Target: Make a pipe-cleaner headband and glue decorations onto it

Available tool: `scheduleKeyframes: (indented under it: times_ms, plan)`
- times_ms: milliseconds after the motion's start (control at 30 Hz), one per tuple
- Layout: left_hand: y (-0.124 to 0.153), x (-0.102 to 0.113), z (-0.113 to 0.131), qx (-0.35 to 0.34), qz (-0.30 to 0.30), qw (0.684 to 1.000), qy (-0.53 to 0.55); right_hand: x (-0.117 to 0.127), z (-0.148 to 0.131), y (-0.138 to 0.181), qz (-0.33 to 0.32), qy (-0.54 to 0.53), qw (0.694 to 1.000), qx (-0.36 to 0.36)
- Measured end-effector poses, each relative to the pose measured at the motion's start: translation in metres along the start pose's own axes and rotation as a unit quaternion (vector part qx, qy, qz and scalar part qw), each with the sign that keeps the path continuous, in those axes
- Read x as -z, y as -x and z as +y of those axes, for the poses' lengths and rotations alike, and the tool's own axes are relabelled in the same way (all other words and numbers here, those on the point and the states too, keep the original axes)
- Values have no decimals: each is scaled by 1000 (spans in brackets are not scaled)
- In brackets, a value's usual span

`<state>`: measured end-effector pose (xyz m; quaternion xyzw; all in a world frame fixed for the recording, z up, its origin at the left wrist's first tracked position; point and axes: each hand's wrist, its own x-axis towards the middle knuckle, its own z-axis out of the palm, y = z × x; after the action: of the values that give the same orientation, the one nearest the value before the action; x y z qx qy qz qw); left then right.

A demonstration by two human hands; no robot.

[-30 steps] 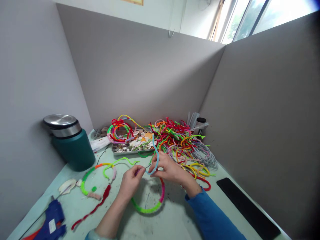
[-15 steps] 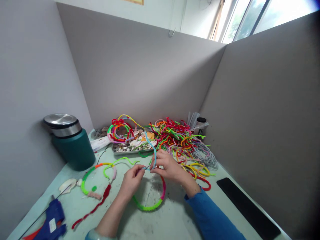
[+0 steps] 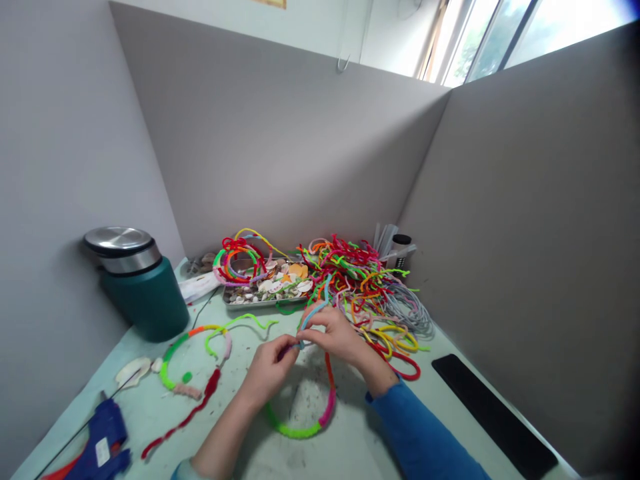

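A hoop point(image 3: 300, 432) wrapped in green, magenta and orange fuzzy pipe cleaner hangs beneath my two hands. My left hand point(image 3: 270, 370) is closed in a pinch on its upper part, where a bit of purple shows at the fingertips. Just beside it, my right hand point(image 3: 334, 333) pinches a light blue pipe cleaner point(image 3: 316, 310), whose free end sticks up and to the right. The blue strand meets the hoop between my fingertips; the exact contact is partly hidden by the fingers.
To the left lie another partly wrapped hoop point(image 3: 167, 363), a dark red pipe cleaner point(image 3: 187, 419), a blue glue gun point(image 3: 106, 433) and a green flask point(image 3: 145, 293). Behind are a metal tray point(image 3: 260, 303) and a pipe cleaner heap point(image 3: 350, 267). A black strip point(image 3: 493, 413) lies right.
The light blue strand's free end has swung to the right and leans differently. The hoop has dropped slightly lower, and both hands have drawn closer together.
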<state>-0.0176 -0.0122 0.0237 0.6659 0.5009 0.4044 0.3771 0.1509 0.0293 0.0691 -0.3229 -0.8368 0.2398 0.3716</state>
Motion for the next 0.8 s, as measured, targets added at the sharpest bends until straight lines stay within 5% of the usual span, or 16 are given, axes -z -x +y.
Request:
scheduleKeyframes:
  times_ms: [200, 400, 633, 800]
  plan:
    - [4, -4, 7, -31, -46, 998, 8, -2, 6, -2, -6, -91, 989, -118]
    - [6, -5, 7, -43, -11, 999, -17, -10, 12, -2, -13, -177, 962, -206]
    - [8, -4, 11, -72, 30, 997, -12, -19, 14, 0, -2, -392, 870, -299]
    - [9, -2, 8, -77, 57, 995, 11, -17, 13, 3, -15, -417, 853, -313]
